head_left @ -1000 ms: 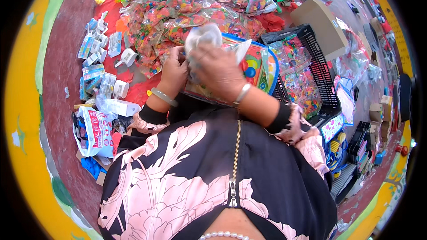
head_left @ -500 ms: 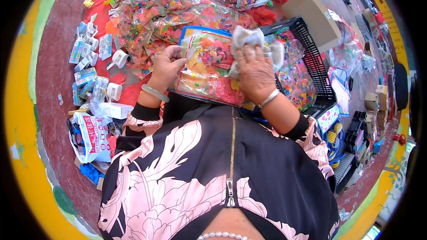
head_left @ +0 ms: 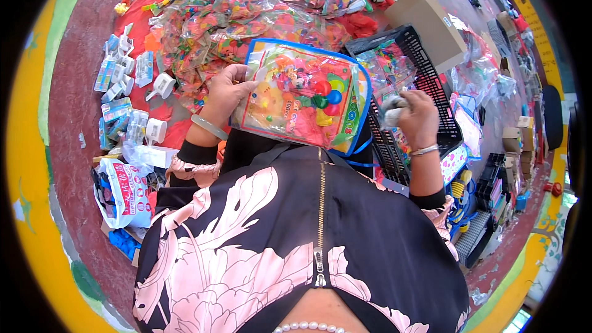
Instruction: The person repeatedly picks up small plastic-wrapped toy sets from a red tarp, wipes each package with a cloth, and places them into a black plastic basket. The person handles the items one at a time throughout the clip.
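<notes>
A clear plastic packet of colourful balloons (head_left: 305,102) lies over my lap, with blue edging showing around its top and right side. My left hand (head_left: 227,95) pinches its left edge between thumb and fingers. Off to the right of the packet, my right hand (head_left: 420,120) is closed around a bunched whitish-grey cloth (head_left: 393,111), held above the black crate. Whether the blue edging belongs to the packet or to something under it, I cannot tell.
Many similar packets (head_left: 246,21) are heaped on red sheeting ahead. A black plastic crate (head_left: 431,80) holding packets stands at right, a cardboard flap (head_left: 431,28) behind it. White plastic items (head_left: 161,86) lie at left above a carrier bag (head_left: 126,191).
My right hand has moved right with the cloth, off the packet's surface, uncovering its right half. My left hand still grips the left edge.
</notes>
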